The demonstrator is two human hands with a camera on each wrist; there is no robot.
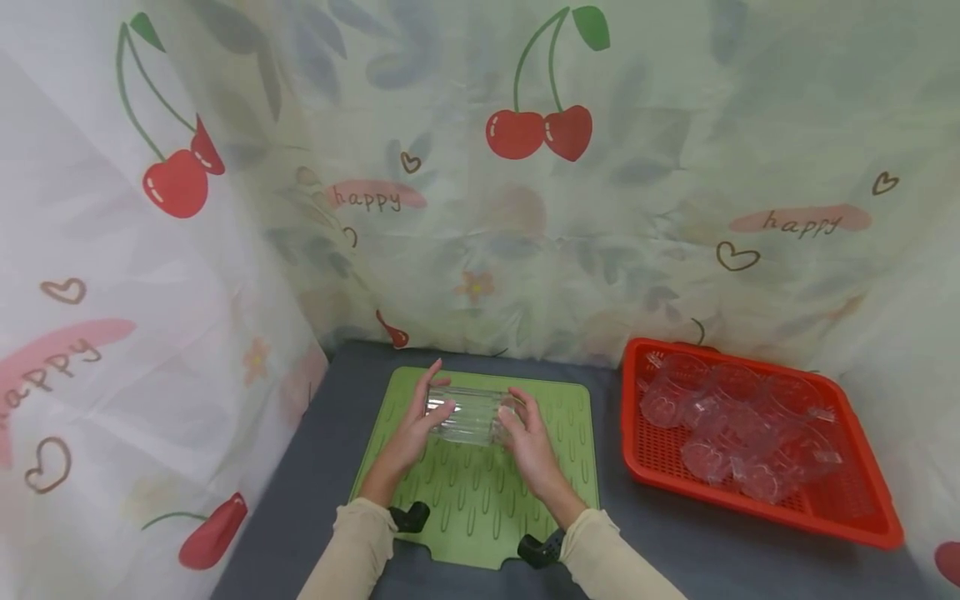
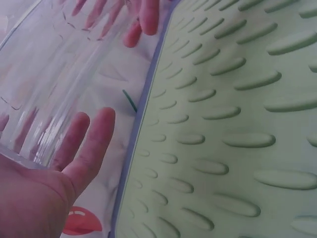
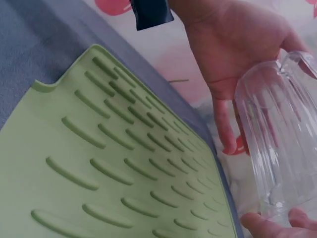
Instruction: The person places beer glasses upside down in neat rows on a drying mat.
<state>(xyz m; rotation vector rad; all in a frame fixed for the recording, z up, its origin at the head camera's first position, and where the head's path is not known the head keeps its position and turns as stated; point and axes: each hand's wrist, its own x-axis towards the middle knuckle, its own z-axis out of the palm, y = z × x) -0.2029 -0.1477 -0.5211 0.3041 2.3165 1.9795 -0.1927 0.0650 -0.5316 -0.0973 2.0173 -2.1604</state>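
Observation:
Lying sideways between my two hands is a clear ribbed cup [image 1: 468, 414], held up over a green ridged mat [image 1: 480, 508]. My left hand [image 1: 411, 433] holds its left end, thumb along the near side. The right hand [image 1: 531, 446] grips the other end with thumb and fingers. In the left wrist view, left-hand fingers show through the clear wall of the cup [image 2: 54, 84]. From the right wrist, the cup's rim [image 3: 260, 74] is seen near the left palm, while right fingertips [image 3: 260, 225] touch the opposite end.
A red plastic basket [image 1: 660, 454] on the right holds several clear cups [image 1: 738, 425]. Dark grey cloth covers the table [image 1: 300, 500]. Printed curtains [image 1: 480, 233] enclose the back and sides. Black camera mounts [image 1: 536, 550] sit at both wrists.

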